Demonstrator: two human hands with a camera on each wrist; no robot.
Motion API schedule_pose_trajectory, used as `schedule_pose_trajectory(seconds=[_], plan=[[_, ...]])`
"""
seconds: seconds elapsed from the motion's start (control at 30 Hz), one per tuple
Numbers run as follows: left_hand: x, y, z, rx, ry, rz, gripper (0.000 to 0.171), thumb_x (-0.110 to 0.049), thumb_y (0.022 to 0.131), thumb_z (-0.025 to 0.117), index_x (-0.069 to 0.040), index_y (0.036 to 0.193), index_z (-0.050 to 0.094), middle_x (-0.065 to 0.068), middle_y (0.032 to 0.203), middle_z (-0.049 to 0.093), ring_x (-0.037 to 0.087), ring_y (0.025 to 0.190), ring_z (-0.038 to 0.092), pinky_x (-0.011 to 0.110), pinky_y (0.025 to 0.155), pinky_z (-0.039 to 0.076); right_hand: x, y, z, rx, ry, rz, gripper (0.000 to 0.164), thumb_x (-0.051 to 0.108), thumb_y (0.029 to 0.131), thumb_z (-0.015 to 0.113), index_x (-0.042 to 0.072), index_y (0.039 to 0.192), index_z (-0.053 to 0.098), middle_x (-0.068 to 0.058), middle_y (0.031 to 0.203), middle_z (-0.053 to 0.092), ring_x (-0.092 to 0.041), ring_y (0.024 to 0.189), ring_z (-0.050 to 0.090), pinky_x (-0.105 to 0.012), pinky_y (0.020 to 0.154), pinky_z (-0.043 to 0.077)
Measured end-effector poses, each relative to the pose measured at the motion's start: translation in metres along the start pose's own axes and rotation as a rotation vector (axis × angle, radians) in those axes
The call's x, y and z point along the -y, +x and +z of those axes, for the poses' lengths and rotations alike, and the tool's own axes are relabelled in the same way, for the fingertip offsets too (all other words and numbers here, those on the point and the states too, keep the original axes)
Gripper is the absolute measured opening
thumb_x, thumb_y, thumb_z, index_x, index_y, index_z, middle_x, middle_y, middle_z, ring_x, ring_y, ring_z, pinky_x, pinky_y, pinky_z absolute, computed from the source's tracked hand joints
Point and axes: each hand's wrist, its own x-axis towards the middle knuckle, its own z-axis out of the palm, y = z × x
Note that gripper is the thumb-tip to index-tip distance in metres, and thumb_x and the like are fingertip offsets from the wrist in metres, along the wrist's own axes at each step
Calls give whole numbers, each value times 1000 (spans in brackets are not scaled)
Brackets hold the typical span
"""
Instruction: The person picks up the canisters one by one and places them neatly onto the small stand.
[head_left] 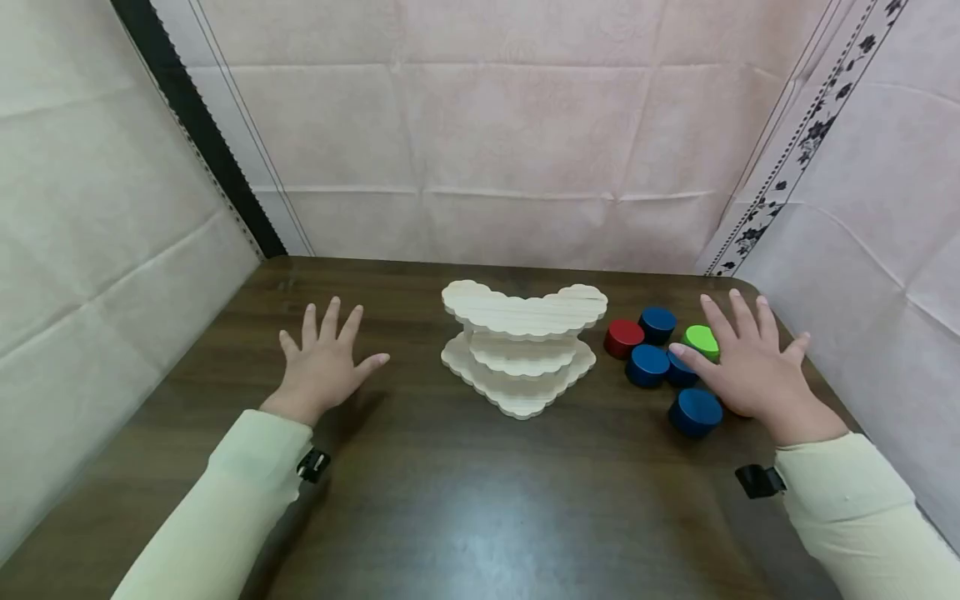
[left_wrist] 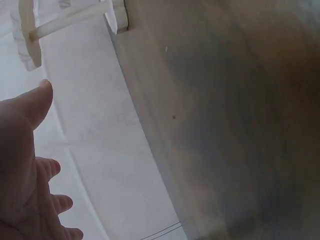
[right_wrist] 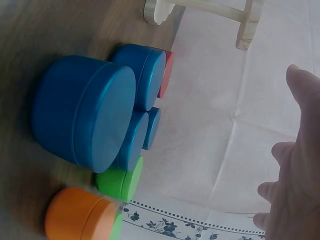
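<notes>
— Largest item?
— The table, bearing the tiered wooden stand near its far edge.
— Hands?
— The left hand is raised left of the stand, the right hand to its right; fingers straight and spread.
— Smallest?
— Blue containers, green containers, a red container and an orange container, clustered near the right hand.
</notes>
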Motion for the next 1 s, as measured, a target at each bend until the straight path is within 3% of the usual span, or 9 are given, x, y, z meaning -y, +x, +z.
schedule_pose_trajectory(seconds=[0.13, 0.37, 0.6, 0.77, 1.0], plan=[[-6, 4, 4, 24, -23, 9, 89, -63, 92, 47, -12, 156, 10, 22, 160, -4, 50, 142, -10, 79, 100, -4, -4, -3, 2, -11, 15, 0, 92, 71, 91, 34, 15, 156, -1, -28, 156, -12, -54, 138, -18, -87, 85, -10], [-15, 12, 6, 0, -73, 16, 94, -70, 89, 44, -14, 156, 8, 21, 160, -1, 48, 143, -8, 79, 101, 0, -8, -8, 3, -40, 45, -3, 91, 67, 93, 38, 15, 156, -1, -29, 156, -9, -55, 138, -13, -86, 89, -1], [-36, 28, 7, -14, -172, 49, 100, -76, 85, 44, -17, 157, 6, 18, 161, 3, 45, 145, -2, 78, 103, 5, -12, -17, 9, -68, 88, 3, 90, 62, 93, 44, 12, 156, 3, -32, 155, 2, -57, 137, 3, -83, 91, 14], [-45, 36, 6, -15, -272, 56, 102, -74, 84, 49, -18, 157, 6, 15, 161, 6, 41, 146, 3, 75, 106, 8, -17, -20, 18, -39, 121, 13, 91, 62, 93, 46, 9, 156, 6, -34, 153, 6, -61, 132, 14, -83, 88, 21], [-49, 41, 4, -34, -398, 82, 96, -61, 86, 60, -16, 156, 11, 15, 159, 14, 39, 145, 12, 66, 111, 12, -15, -25, 29, -8, 173, 13, 97, 63, 91, 50, 5, 155, 6, -35, 151, 12, -57, 132, 20, -78, 89, 31]])
